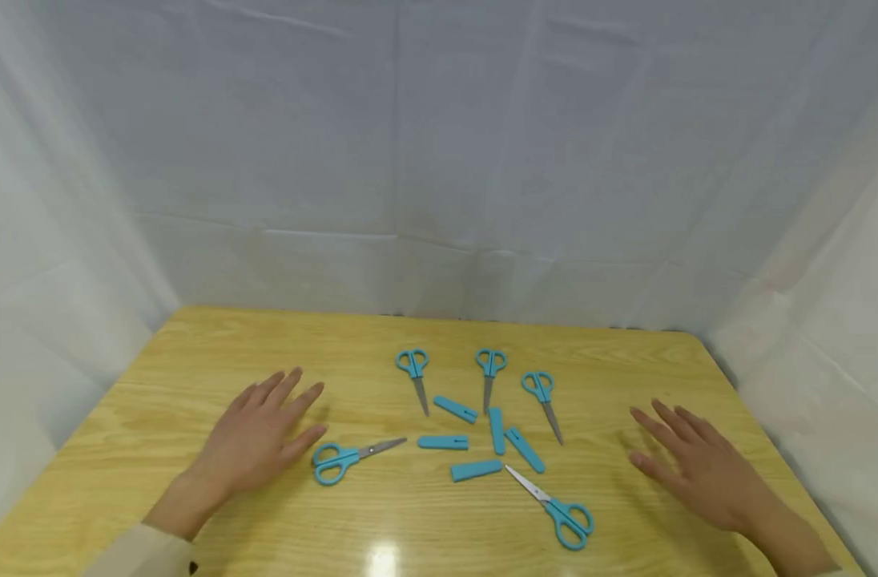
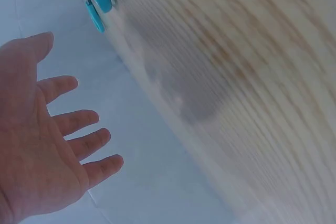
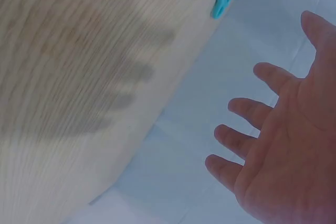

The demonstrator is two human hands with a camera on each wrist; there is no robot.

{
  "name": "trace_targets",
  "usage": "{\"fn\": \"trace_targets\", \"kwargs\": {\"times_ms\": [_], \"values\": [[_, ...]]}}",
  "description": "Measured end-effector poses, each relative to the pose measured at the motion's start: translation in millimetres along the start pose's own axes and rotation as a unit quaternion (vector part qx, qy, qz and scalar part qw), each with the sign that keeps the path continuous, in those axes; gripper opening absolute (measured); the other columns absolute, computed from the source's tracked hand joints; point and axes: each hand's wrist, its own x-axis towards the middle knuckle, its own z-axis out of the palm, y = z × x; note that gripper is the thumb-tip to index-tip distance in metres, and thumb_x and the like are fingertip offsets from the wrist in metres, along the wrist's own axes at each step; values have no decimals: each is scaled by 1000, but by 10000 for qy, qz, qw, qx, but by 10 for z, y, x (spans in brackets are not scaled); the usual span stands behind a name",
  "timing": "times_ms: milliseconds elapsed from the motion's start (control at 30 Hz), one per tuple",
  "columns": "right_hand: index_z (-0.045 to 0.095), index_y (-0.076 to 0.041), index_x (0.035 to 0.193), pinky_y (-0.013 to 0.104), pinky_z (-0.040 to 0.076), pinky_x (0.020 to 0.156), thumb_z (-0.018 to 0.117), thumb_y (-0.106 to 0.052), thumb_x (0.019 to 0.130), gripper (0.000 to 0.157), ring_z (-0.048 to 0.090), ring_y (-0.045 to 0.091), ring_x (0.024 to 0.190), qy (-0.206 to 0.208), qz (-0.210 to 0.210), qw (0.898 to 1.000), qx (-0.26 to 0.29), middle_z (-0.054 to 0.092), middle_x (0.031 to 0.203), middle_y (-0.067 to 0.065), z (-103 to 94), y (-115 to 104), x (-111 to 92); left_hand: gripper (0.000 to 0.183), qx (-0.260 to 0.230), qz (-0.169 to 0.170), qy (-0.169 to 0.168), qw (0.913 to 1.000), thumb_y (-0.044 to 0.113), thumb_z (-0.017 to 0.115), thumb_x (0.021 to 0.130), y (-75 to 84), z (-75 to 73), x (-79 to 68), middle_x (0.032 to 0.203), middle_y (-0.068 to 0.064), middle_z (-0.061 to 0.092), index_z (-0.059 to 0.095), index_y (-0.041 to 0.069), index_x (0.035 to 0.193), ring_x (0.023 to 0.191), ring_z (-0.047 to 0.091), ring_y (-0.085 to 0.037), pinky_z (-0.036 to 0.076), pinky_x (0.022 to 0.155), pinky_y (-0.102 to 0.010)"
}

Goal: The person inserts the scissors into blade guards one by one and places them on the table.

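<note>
My left hand (image 1: 255, 441) is spread above the table at the left, fingers apart, holding nothing. Nearest to it lies a pair of scissors (image 1: 348, 457) with blue handles, its blades pointing right. My right hand (image 1: 709, 477) hovers at the right, fingers extended and empty. Between the hands, another pair of scissors (image 1: 557, 509) points its blades up and left. Three more scissors lie farther back: one at left (image 1: 414, 369), one in the middle (image 1: 490, 370), one at right (image 1: 542, 393). Several blue blade covers, including a horizontal cover (image 1: 443, 442) and a tilted cover (image 1: 477, 470), are grouped among them.
The wooden table (image 1: 230, 344) has a light grain and a glare spot near its front. White sheeting (image 1: 439, 160) hangs behind it and along both sides. Shadows of the hands fall on the tabletop in both wrist views.
</note>
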Motion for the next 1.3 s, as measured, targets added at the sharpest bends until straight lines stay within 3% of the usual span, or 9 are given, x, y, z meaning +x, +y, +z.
{"fn": "trace_targets", "kwargs": {"times_ms": [333, 567, 1000, 1300], "values": [[37, -24, 148, 67, 30, 93, 50, -52, 95, 61, 30, 46, 131, 88, -144, 9996, -238, 32, 150, 15, 20, -244, -82, 55, -98, 294, 98, 9995, 48, 51, 95, 185, -6, 15, 145, -19, 39, 52, 14, 138, 131, 35, -40, 30, 103, -57], [38, -26, 147, 63, 39, 89, 51, -52, 94, 61, 35, 40, 131, 388, -343, 9976, -452, 37, 148, 11, 55, -411, -134, 54, -94, 518, 227, 9984, 47, 54, 94, 300, 13, 62, 143, -18, 43, 52, 15, 138, 129, 39, -39, 34, 100, -56], [42, -22, 145, 54, 48, 84, 54, -55, 91, 65, 42, 34, 127, 347, -474, 9972, -458, 42, 145, 9, 185, -654, -224, 55, -196, 750, 127, 9969, 48, 56, 93, 494, 40, 73, 143, -16, 44, 52, 16, 138, 131, 38, -38, 33, 103, -55], [45, -19, 144, 47, 52, 78, 54, -59, 89, 68, 47, 29, 124, 215, -419, 9979, -450, 46, 143, 5, 293, -789, -278, 52, -459, 978, 24, 9941, 43, 57, 94, 637, 54, 185, 142, -16, 44, 52, 14, 138, 129, 40, -37, 37, 99, -55]]}}
